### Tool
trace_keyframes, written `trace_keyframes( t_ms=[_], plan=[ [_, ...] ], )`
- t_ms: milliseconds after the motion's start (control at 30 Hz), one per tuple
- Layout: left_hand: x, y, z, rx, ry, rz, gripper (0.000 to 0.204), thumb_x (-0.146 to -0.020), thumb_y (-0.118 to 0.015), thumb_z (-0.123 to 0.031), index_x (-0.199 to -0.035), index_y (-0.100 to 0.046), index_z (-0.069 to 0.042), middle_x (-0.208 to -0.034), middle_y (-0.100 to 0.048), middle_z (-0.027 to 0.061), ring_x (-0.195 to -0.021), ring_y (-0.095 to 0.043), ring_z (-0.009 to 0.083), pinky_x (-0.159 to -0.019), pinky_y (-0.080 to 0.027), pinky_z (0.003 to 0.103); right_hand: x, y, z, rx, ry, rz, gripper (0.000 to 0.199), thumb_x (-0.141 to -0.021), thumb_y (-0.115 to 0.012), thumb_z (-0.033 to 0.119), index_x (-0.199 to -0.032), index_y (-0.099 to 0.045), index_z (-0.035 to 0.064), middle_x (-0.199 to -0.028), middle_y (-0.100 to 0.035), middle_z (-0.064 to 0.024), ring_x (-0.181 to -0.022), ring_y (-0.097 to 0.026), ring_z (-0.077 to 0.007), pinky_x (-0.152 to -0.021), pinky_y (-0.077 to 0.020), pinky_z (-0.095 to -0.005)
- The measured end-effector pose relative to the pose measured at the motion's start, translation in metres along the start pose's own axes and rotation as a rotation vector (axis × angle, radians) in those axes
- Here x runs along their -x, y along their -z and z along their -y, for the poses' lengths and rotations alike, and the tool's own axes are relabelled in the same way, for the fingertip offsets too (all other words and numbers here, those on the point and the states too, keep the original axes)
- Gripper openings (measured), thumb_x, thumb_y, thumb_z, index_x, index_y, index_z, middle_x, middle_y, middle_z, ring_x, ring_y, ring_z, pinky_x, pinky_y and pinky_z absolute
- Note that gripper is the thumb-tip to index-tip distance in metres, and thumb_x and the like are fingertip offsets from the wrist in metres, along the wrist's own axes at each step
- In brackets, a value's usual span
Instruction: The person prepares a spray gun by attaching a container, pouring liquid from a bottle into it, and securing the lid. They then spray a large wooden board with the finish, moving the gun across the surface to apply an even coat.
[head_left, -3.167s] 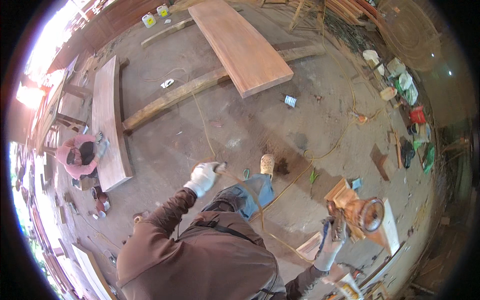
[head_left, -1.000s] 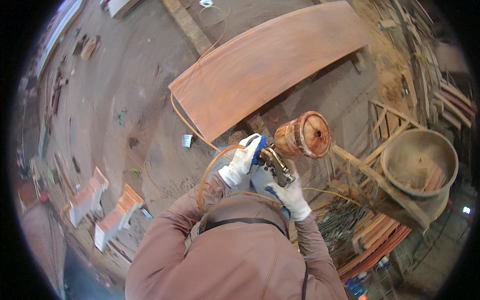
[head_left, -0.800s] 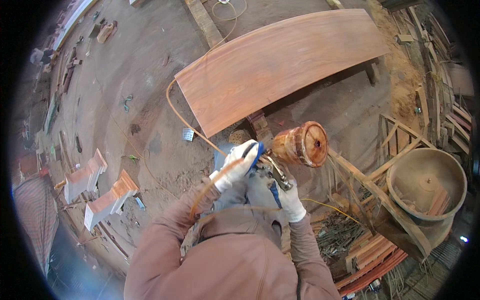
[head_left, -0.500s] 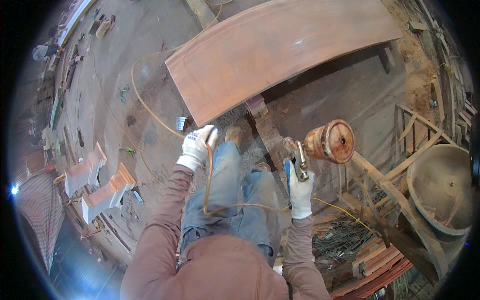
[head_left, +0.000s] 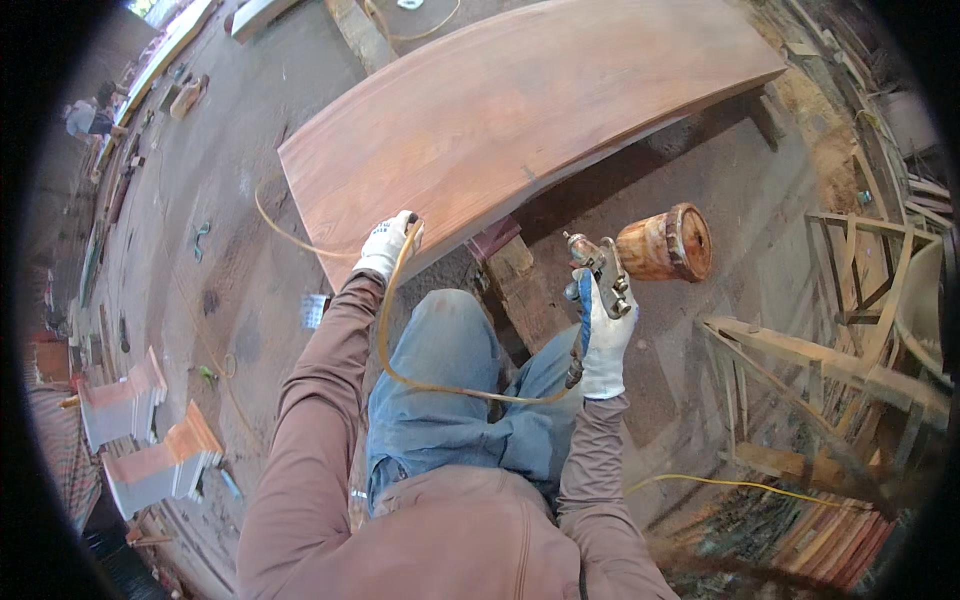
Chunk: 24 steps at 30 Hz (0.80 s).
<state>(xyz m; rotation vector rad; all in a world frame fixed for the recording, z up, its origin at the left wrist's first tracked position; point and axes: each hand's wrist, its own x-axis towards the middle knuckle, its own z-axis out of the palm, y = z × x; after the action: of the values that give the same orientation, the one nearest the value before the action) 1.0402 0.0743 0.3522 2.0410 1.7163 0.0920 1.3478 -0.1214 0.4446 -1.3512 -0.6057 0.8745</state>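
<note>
My left hand (head_left: pixel 388 246), in a white glove, is closed around a thin amber air hose (head_left: pixel 384 345) beside the near edge of a long reddish wooden panel (head_left: pixel 500 125). From there the hose sags across my thighs and runs to the handle of a metal spray gun (head_left: pixel 602 268). My right hand (head_left: pixel 606 345), gloved in white and blue, grips that gun to the right of my knees. A round cup (head_left: pixel 660 247), streaked with brown stain, is attached to the gun and tilts on its side, away from the panel.
The panel rests raised on wooden supports (head_left: pixel 508 255). At right stand a wooden frame (head_left: pixel 800 360) and a large round basin (head_left: pixel 925 310). Stacked wood strips (head_left: pixel 835 545) lie lower right. Two moulded wood pieces (head_left: pixel 165 460) sit at left. Another person (head_left: pixel 90 118) is far upper left.
The view has shifted, bringing the panel closer to me. My left hand, still on the hose, now overlaps the panel's near edge. My knees look more bent. The spray gun stays in my right hand.
</note>
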Motion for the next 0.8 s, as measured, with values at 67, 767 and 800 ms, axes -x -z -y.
trace_keyframes(
  t_ms=[67,767,800],
  plan=[
    [0.001,-0.018,0.019,0.012,0.054,-0.076,0.038,-0.092,-0.063,-0.039,-0.116,-0.063,-0.009,-0.107,-0.071,0.0206,-0.105,-0.066,0.0386,-0.09,-0.051,0.046,-0.003,-0.001,-0.022,-0.042,0.019,0.035,0.023,-0.096,-0.068,0.012,-0.116,-0.066,0.0005,-0.095,-0.072,-0.0047,-0.074,-0.066,-0.0094,-0.068,-0.0547,-0.0245],
    [0.137,-0.143,-0.157,1.129,-0.327,0.133,0.026,-0.098,-0.061,-0.028,-0.102,-0.066,-0.003,-0.086,-0.066,0.0044,-0.074,-0.054,0.0154,-0.07,-0.048,0.034,-0.039,-0.041,-0.051,0.09,0.138,0.06,0.033,-0.097,-0.065,0.008,-0.129,-0.062,0.001,-0.111,-0.071,-0.0055,-0.095,-0.067,-0.0141,-0.082,-0.0533,-0.0282],
    [0.136,-0.138,-0.159,1.134,-0.222,0.273,0.028,-0.099,-0.061,-0.031,-0.102,-0.066,-0.003,-0.086,-0.065,0.0022,-0.075,-0.053,0.0129,-0.068,-0.047,0.032,-0.039,-0.036,-0.046,0.141,0.147,0.044,0.03,-0.097,-0.067,0.01,-0.125,-0.064,0.0017,-0.107,-0.072,-0.0054,-0.09,-0.068,-0.0126,-0.079,-0.0548,-0.0267]
  ],
)
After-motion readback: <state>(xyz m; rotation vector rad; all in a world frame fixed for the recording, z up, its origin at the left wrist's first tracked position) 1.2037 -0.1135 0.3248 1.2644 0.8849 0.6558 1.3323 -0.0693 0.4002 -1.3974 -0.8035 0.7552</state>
